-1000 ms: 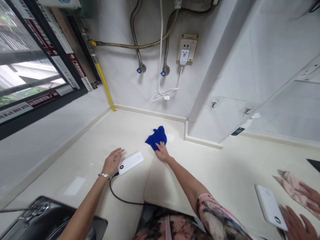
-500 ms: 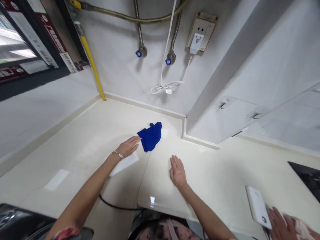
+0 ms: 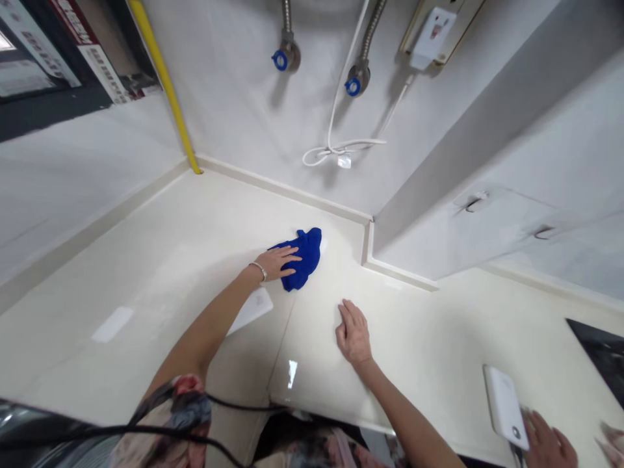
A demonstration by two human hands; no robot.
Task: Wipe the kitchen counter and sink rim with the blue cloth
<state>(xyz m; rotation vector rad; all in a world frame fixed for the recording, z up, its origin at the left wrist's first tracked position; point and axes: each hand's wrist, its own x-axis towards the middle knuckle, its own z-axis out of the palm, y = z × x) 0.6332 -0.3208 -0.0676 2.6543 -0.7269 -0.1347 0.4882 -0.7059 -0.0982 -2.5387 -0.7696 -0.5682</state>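
A crumpled blue cloth (image 3: 308, 259) lies on the glossy cream countertop (image 3: 331, 364). My left hand (image 3: 277, 262), with a bracelet at the wrist, rests flat over the cloth's left side with its fingers spread. To the right and nearer, my right hand (image 3: 354, 333) rests on the bare counter, fingers close together and slightly bent, apart from the cloth. Below my left wrist is a white rectangular shape (image 3: 253, 309), partly covered by my forearm; whether it is an object or a reflection I cannot tell.
A white phone-like device (image 3: 504, 403) with a cable lies at right, beside another person's hand (image 3: 550, 439). Behind are a low ledge (image 3: 292, 198), a yellow pipe (image 3: 166, 84), water valves (image 3: 287, 58), a white cord (image 3: 336, 148) and wall hooks (image 3: 475, 201). A black panel (image 3: 597, 357) sits far right.
My left hand has moved right, from the cloth's left edge onto the cloth. The fingers of my right hand are more bent. The view has tilted down and come closer.
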